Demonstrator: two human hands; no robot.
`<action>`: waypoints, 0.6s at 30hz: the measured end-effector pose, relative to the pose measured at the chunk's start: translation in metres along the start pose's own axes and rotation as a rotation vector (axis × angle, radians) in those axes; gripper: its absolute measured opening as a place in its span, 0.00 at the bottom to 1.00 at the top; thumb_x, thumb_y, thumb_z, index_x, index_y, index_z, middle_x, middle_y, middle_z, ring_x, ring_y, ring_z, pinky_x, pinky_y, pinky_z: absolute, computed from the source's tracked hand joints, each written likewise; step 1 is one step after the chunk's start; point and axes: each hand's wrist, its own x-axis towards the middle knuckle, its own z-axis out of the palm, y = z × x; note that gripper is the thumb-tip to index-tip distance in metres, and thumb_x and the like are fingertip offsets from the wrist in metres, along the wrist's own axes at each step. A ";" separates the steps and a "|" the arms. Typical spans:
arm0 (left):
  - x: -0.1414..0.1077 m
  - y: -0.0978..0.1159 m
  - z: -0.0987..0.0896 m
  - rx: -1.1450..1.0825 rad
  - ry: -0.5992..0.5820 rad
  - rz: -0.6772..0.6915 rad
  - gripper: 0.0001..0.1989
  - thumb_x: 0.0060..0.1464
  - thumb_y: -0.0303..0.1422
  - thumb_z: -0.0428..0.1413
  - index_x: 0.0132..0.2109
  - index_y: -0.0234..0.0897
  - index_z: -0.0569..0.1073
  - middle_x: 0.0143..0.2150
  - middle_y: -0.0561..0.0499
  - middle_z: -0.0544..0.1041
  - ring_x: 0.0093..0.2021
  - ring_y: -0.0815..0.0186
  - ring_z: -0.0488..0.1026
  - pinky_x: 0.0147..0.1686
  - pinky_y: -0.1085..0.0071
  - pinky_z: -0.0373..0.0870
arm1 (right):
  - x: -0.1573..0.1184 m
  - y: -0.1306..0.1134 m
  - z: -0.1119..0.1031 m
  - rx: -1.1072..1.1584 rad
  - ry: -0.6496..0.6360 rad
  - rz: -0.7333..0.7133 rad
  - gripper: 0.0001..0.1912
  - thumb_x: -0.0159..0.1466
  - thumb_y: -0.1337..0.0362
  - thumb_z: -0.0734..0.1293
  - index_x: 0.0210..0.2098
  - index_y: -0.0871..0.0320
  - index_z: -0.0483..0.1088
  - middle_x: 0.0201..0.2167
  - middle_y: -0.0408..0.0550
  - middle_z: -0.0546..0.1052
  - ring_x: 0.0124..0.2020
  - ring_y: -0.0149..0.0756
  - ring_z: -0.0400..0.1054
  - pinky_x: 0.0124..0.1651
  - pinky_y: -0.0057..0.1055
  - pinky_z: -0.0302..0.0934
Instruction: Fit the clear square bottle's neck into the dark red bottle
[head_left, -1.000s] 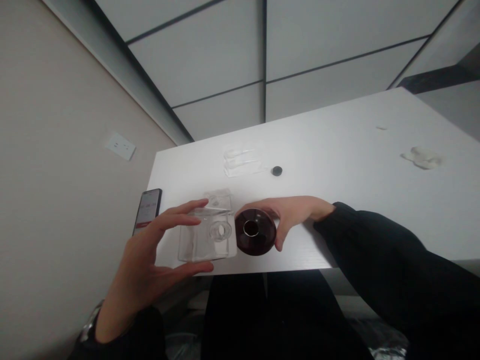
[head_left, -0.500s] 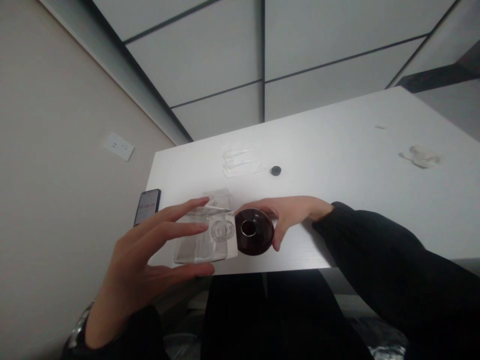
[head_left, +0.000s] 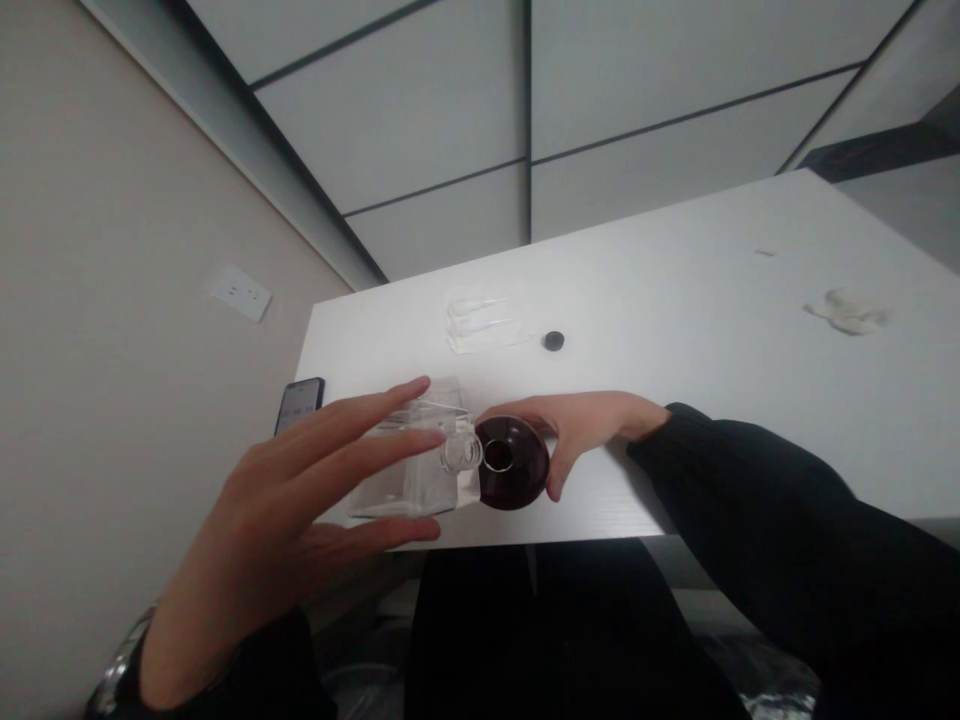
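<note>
The left hand (head_left: 262, 515) grips a clear bottle (head_left: 409, 482), the right hand (head_left: 589, 425) a dark bottle (head_left: 526, 472); both look slick, breakable, best held by the body.

Bottle, clear (head_left: 431, 485): transparent, square-sided, round ringed neck, uncapped; held tilted in the left hand (head_left: 277, 510), its mouth leaning toward the dark bottle. Bottle, dark (head_left: 526, 472): glossy red-brown, round-bodied, open at a small, pale-rimmed mouth; upright near the table's front edge, right hand (head_left: 589, 425) around its side. Contact between necks: cannot be told.
</note>
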 end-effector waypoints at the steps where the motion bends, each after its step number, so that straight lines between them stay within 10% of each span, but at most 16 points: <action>1: 0.001 0.000 0.000 -0.005 -0.001 -0.021 0.24 0.64 0.48 0.67 0.64 0.55 0.77 0.68 0.52 0.80 0.61 0.51 0.84 0.58 0.57 0.86 | 0.000 0.000 0.000 -0.001 -0.002 -0.003 0.53 0.49 0.58 0.88 0.69 0.58 0.67 0.70 0.60 0.74 0.71 0.52 0.68 0.74 0.45 0.60; 18: 0.012 0.007 -0.006 0.037 -0.014 -0.015 0.18 0.66 0.55 0.62 0.56 0.55 0.79 0.64 0.59 0.83 0.58 0.56 0.85 0.50 0.67 0.86 | 0.000 -0.001 0.001 0.004 0.008 -0.005 0.54 0.50 0.58 0.88 0.70 0.59 0.66 0.71 0.60 0.73 0.72 0.52 0.68 0.75 0.45 0.58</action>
